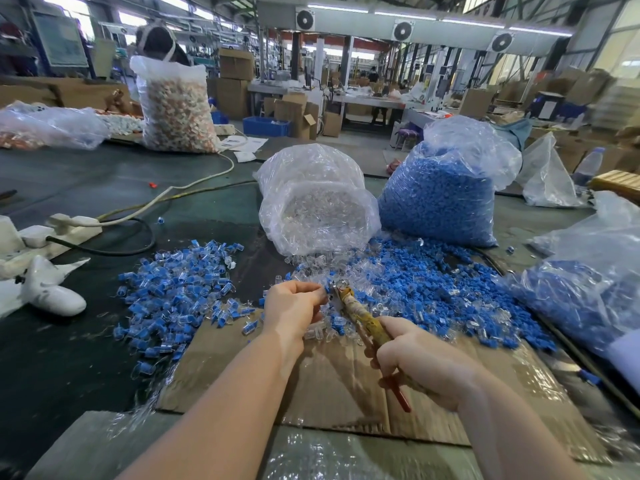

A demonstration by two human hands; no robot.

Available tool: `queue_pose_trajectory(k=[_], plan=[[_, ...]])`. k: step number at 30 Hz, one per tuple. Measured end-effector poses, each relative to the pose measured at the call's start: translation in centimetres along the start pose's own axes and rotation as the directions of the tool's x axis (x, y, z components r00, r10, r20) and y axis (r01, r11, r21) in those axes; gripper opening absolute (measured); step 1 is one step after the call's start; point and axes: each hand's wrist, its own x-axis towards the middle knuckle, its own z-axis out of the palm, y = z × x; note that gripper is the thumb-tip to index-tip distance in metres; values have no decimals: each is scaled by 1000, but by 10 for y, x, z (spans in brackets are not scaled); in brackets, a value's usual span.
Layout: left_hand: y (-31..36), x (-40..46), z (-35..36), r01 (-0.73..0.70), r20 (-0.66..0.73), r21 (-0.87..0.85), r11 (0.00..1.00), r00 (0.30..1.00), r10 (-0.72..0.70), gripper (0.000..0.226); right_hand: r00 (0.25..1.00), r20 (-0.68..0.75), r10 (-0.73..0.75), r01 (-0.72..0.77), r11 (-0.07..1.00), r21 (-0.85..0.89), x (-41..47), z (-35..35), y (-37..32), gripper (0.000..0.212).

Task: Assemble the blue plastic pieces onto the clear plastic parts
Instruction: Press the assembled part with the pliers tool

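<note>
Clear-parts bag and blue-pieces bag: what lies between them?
Head view: nothing stands between the clear-parts bag and blue-pieces bag; loose blue pieces fill the gap at their bases.

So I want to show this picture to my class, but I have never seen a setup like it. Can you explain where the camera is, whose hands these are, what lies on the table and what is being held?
There is one picture, taken by a camera worn on a person's head, looking forward and down, so the two bare arms are that person's own. No machine is involved.

The left hand pinches a small part at its fingertips. The right hand grips a worn yellow pliers-like tool, whose tip meets that part.

They work over a sheet of cardboard on a dark table. To the left lies a heap of joined blue-and-clear pieces; to the right, loose blue pieces. Behind stand an open bag of clear parts and a bag of blue pieces.
</note>
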Motion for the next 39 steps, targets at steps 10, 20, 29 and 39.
queue_pose_trajectory(k=[10,20,29,39], plan=[[2,1,-1,41,-23,-78,996,999,-43,9,999,-13,-41,41,999,-9,0,2,-1,30],[0,1,-2,30,9,-58,998,1000,-30,10,996,12,-92,92,996,-1,-4,4,-2,36],[-3,2,-1,15,11,-11,1000,1000,-15,9,990,51,-129,129,992,-13,-8,4,-3,37],[-7,3,0,-1,7,4,1000,1000,1,12,993,-8,-121,120,990,-77,-6,11,-2,19]])
